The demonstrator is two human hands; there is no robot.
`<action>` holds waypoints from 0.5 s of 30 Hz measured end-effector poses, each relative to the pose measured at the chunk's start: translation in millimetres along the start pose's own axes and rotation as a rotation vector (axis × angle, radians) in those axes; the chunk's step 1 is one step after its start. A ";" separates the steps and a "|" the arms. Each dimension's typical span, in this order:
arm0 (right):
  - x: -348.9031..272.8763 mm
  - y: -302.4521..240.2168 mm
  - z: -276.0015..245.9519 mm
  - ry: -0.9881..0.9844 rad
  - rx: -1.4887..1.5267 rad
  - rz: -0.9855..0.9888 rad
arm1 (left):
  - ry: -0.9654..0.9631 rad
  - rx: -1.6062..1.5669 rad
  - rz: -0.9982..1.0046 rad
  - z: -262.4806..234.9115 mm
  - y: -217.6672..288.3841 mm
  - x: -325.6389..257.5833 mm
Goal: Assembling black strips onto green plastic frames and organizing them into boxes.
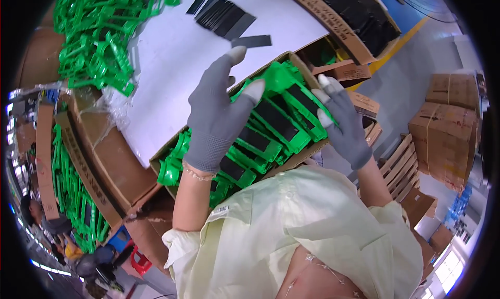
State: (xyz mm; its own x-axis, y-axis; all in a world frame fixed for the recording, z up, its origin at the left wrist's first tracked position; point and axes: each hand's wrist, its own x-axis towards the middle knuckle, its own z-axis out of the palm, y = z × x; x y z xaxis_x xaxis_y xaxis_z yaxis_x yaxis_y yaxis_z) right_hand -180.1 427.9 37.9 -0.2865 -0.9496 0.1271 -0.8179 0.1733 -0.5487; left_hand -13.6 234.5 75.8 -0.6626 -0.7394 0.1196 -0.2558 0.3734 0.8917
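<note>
My left hand (216,103), in a grey glove with pale fingertips, is open above a cardboard box (169,142). Its forefinger reaches to the near end of a loose black strip (252,41) on the white tabletop, its thumb spread out over the box. Green plastic parts with black strips set in them fill that box in a slanted row. At the box's right end my right hand (344,119), gloved alike, has its fingers closed on the end of a green plastic part (304,103). A fanned stack of black strips (224,17) lies just beyond the loose one.
A heap of green parts (94,49) covers the table's left side. Boxes of green parts (78,195) and of black pieces (354,17) stand lower left and upper right. Cartons (442,137) and a wooden pallet (401,166) are on the right. People (99,257) are at far lower left.
</note>
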 end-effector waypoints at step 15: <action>59.4 7.7 1.1 0.109 0.430 0.022 | 0.726 0.324 -0.443 -130.8 -70.4 -188.4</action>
State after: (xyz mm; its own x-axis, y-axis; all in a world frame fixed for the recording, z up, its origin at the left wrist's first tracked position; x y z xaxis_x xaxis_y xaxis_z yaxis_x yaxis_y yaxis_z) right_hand -202.9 372.6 40.3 -0.3712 -0.9099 0.1850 -0.5356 0.0471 -0.8432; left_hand 221.3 274.2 47.6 0.1216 -0.9829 0.1384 -0.6392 0.0291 0.7685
